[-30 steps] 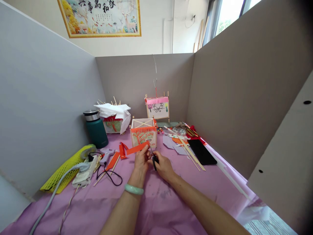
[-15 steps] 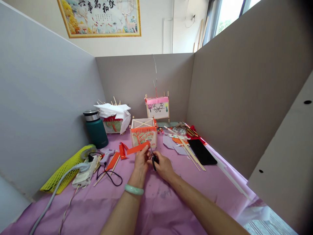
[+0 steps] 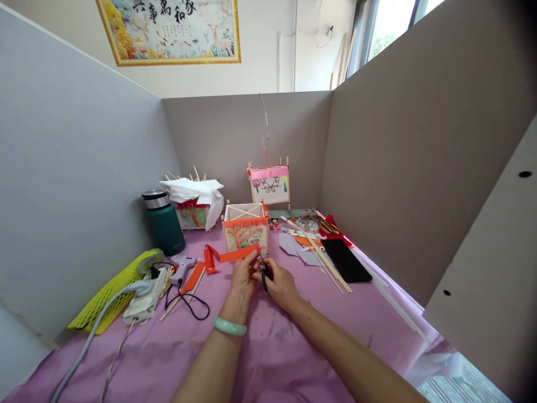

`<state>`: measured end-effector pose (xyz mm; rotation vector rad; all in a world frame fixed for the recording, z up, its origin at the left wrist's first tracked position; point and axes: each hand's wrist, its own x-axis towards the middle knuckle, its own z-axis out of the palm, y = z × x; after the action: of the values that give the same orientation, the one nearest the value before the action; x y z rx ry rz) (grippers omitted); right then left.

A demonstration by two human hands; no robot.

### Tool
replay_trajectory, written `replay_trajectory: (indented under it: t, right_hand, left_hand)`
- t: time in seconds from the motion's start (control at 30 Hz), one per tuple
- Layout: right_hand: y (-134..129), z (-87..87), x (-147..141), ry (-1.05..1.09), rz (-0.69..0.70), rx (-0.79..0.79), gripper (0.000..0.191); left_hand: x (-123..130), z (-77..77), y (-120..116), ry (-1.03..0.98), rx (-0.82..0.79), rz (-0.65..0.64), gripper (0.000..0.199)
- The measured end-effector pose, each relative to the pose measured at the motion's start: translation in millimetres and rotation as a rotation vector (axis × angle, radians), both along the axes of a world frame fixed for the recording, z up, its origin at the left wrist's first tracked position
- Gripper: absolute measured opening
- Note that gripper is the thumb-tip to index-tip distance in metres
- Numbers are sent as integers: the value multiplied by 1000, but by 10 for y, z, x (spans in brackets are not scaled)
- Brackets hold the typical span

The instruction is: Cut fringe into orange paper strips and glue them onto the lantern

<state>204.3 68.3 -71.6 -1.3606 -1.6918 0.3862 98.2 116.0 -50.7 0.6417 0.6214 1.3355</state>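
Between the thumb and fingers of my left hand (image 3: 243, 275) is an orange paper strip (image 3: 235, 254), stretching out to the left. A pale green bangle (image 3: 230, 326) circles that wrist. My right hand (image 3: 282, 284) is closed round black-handled scissors (image 3: 265, 275), whose blades point up at the strip's right end. Whether the blades are open or closed is too small to tell. Just beyond my hands stands a lantern-like box (image 3: 245, 232) on a stick frame, with orange fringe along its top and a painted tree on its front.
To the left are a purple glue gun (image 3: 183, 270), a power strip (image 3: 146, 296), a green bottle (image 3: 164, 224) and folded orange paper (image 3: 210, 260). On the right lie wooden sticks (image 3: 325, 263) and a black phone (image 3: 346, 260). A second lantern (image 3: 271, 187) is at the back.
The orange strip has turned slightly toward level and shifted a little right at the scissor blades. Both hands stay in nearly the same place.
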Motion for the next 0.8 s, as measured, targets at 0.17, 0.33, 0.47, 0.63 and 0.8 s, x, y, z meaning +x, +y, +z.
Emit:
replay_trajectory:
  t: [0.17, 0.33, 0.47, 0.63, 0.8]
  right_hand:
    - [13, -9, 8, -1, 4, -2, 27]
    - [17, -27, 12, 4, 7, 3, 27]
    - [22, -31, 16, 5, 12, 8, 27]
    - [33, -41, 21, -6, 5, 12, 26]
    - [29, -53, 20, -7, 4, 18, 25]
  left_hand:
    - [12, 15, -13, -11, -4, 16, 39]
    - [14, 16, -13, -20, 9, 33, 38]
    - [18, 19, -13, -19, 2, 26, 37]
    - [20, 18, -12, -33, 14, 37, 38]
    - [14, -1, 7, -17, 14, 16, 39]
